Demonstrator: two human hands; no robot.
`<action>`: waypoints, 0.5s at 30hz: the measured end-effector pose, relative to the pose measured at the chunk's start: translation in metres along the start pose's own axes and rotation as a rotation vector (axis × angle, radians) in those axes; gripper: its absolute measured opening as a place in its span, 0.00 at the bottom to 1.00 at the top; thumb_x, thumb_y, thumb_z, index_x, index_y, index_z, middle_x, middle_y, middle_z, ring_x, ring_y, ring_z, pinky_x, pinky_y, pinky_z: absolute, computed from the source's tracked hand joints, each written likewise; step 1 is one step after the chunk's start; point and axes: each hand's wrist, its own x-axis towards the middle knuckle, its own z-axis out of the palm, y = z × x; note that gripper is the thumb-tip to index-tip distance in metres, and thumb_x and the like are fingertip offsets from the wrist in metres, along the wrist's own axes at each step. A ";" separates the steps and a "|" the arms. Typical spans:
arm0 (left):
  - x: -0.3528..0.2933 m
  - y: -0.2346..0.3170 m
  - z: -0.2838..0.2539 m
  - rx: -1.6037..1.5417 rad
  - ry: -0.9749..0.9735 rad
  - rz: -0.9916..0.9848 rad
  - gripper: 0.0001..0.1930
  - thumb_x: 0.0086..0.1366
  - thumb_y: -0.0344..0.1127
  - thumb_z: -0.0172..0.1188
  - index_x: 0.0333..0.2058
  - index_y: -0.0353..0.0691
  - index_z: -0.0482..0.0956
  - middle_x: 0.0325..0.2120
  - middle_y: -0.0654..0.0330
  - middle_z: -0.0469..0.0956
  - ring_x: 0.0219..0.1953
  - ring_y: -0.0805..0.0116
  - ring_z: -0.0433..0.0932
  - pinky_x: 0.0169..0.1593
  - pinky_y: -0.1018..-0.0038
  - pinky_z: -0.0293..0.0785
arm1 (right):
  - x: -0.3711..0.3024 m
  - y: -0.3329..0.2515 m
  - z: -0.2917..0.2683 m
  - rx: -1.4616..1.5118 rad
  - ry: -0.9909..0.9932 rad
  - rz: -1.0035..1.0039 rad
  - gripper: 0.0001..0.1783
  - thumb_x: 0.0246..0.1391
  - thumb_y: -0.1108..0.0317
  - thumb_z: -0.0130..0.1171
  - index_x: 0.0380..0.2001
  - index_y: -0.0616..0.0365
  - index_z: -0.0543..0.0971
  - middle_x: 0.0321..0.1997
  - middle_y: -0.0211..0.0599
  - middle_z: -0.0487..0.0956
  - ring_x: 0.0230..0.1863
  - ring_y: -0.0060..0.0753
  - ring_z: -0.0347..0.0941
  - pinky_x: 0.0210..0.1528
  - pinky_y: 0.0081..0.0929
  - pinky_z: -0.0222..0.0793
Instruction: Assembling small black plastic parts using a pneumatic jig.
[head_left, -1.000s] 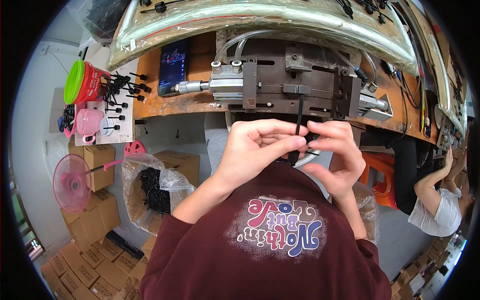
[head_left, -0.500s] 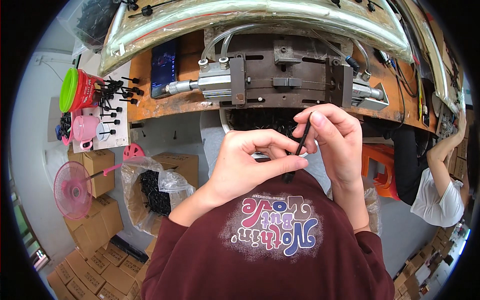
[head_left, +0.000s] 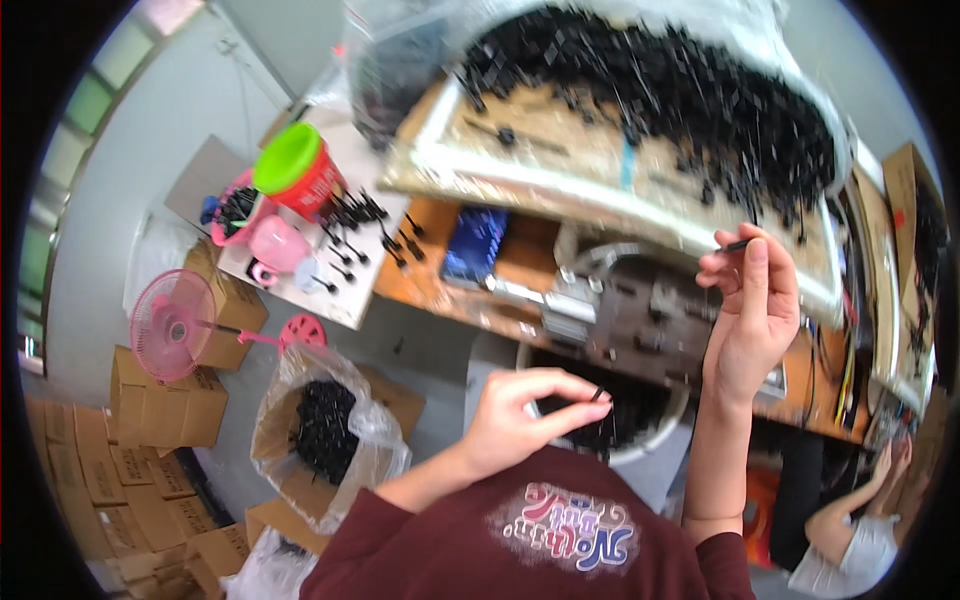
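Head view, going left to right: a pink fan (head_left: 173,325) is stood by some cardboard boxes (head_left: 165,405), then a pink mug (head_left: 280,246) and a red bucket (head_left: 312,188) with a green rim are set on a pale board, with loads of little black parts (head_left: 350,212) scattered beside them. Below that, a clear plastic bag (head_left: 375,395) is left gaping, more black stuff inside. On the orange-brown bench (head_left: 526,248) a phone (head_left: 475,245) is laid near the metal fixture (head_left: 645,310), which is pretty blurred. In front of it the left hand (head_left: 535,415) is held low, thumb and forefinger pinched on a small dark piece (head_left: 599,395), right by a pale tub (head_left: 660,440) of black bits. Higher up, a big black heap (head_left: 650,90) is spread over a plastic-wrapped tray (head_left: 445,160). Over its near edge the right hand (head_left: 752,310) is raised, a thin black part (head_left: 733,246) gripped between thumb and fingers. Far right, a co-worker (head_left: 865,550) in white can be seen.
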 end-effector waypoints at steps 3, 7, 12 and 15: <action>-0.007 -0.005 -0.027 0.113 0.155 0.222 0.10 0.49 0.20 0.71 0.33 0.35 0.86 0.37 0.52 0.84 0.41 0.65 0.83 0.45 0.73 0.78 | 0.044 -0.011 0.089 0.038 -0.058 -0.324 0.12 0.68 0.70 0.49 0.46 0.67 0.76 0.38 0.47 0.82 0.33 0.29 0.81 0.35 0.22 0.78; -0.022 -0.004 -0.049 0.204 0.404 0.210 0.11 0.49 0.18 0.70 0.33 0.35 0.87 0.31 0.59 0.80 0.34 0.70 0.78 0.39 0.78 0.74 | 0.147 -0.001 0.200 0.130 -0.344 -0.940 0.13 0.62 0.75 0.52 0.48 0.64 0.79 0.40 0.44 0.84 0.37 0.36 0.83 0.39 0.29 0.79; -0.035 -0.019 -0.089 0.344 0.745 0.243 0.08 0.52 0.18 0.69 0.32 0.32 0.85 0.30 0.58 0.82 0.32 0.70 0.80 0.39 0.77 0.76 | 0.148 0.013 0.222 -0.745 -0.296 -0.749 0.13 0.57 0.70 0.58 0.46 0.58 0.82 0.39 0.41 0.85 0.34 0.36 0.82 0.38 0.29 0.77; -0.042 -0.036 -0.127 0.585 0.951 0.142 0.05 0.55 0.21 0.68 0.31 0.30 0.83 0.31 0.57 0.83 0.32 0.73 0.80 0.39 0.77 0.76 | 0.101 0.017 0.171 -0.758 -0.289 -0.734 0.07 0.54 0.69 0.63 0.36 0.57 0.83 0.32 0.35 0.83 0.29 0.26 0.80 0.32 0.24 0.73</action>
